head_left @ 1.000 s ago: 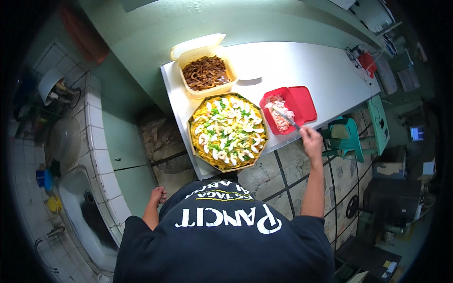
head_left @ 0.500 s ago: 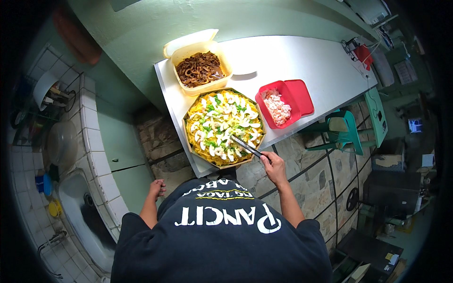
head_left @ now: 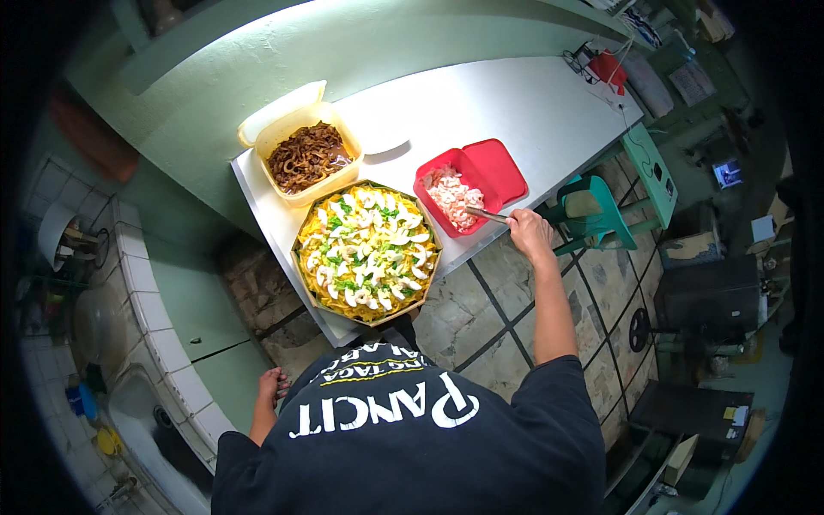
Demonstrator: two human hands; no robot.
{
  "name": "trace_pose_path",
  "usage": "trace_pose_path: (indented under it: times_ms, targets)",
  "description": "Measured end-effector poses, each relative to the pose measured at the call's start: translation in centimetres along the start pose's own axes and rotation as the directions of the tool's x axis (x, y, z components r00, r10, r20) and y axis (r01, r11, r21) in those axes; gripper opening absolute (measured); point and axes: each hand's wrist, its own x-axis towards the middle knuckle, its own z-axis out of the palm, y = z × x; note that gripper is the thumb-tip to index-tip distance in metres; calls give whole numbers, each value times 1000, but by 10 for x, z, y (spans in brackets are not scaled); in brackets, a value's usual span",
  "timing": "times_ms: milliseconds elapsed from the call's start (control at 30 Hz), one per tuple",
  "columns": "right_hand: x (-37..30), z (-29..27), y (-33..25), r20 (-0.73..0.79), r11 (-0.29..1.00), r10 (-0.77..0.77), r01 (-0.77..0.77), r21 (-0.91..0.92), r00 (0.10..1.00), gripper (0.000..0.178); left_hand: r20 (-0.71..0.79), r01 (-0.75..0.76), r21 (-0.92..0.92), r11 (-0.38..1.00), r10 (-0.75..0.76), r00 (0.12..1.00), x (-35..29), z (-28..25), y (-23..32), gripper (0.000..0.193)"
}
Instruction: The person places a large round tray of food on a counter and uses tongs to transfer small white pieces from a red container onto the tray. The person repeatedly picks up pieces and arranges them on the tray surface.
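Observation:
My right hand (head_left: 530,233) is closed round a pair of tongs (head_left: 489,214). The tips of the tongs reach into a red plastic container (head_left: 481,196), at the pinkish-white pieces (head_left: 452,196) inside, which look like shrimp. To the left sits an eight-sided tray (head_left: 302,273) heaped with yellow noodles (head_left: 322,227), topped with white egg wedges (head_left: 367,296) and chopped greens. By my left side, away from the table, hangs my left hand (head_left: 273,384), its fingers curled with nothing seen in them.
Behind the tray, a pale tub (head_left: 330,184) holds dark brown strips in sauce. A white table (head_left: 481,94) bears all these. A green plastic chair (head_left: 601,206) stands right of the table. At left is a tiled counter with a sink (head_left: 137,403).
My right hand has carried the tongs from the noodle tray rightward to the red container. My left hand stays low at my side. The whole view has shifted a little.

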Motion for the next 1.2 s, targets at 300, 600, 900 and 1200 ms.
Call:
trace_pose_path:
  times_ms: [300, 600, 900, 1200]
  targets:
    - [9, -1, -10, 57, 988, -129, 133, -74, 990, 17, -25, -2, -6, 1000, 2, 1000, -2, 0, 3, 28]
    - [-74, -17, -62, -174, 891, -226, 275, 361, 959, 16, -23, 64, -15, 998, -65, 998, 16, -4, 3, 24]
    - [-108, 60, -133, -322, 825, -527, 564, 26, 786, 27, -21, 59, -27, 998, -60, 998, 16, -7, 9, 23]
    - [-88, 43, -98, -251, 826, -186, 289, 483, 950, 21, -19, 89, 0, 996, -89, 996, 17, -1, 5, 24]
